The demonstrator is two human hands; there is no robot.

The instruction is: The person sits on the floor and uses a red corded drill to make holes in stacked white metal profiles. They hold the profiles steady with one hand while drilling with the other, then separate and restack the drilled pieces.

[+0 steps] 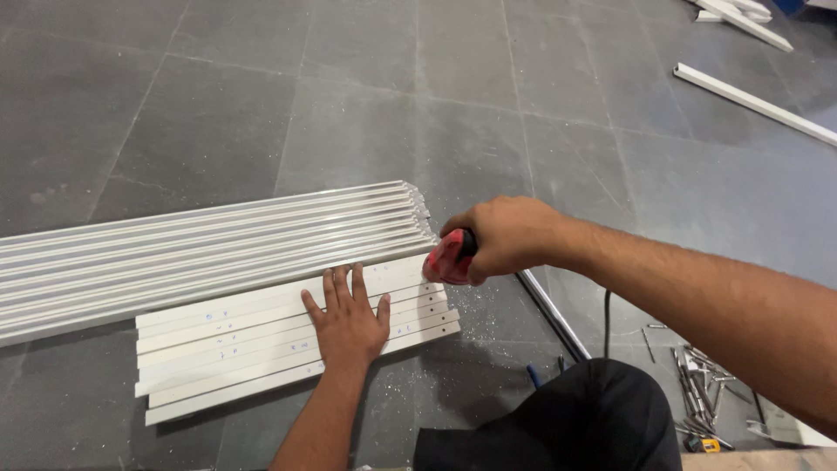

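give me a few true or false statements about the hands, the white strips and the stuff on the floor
1. The left hand lies flat, fingers spread, on the short white strips. True.
2. The right hand is empty. False: it grips a red and black tool handle.
3. The long white channels lie beyond the short strips, farther from the person. True.
4. The short strips are stacked upright against a wall. False: they lie side by side on the grey tiled floor.
5. A pile of metal tools lies at the lower right. True.
6. The floor at the strips' right end is spotless. False: white shavings are scattered there.
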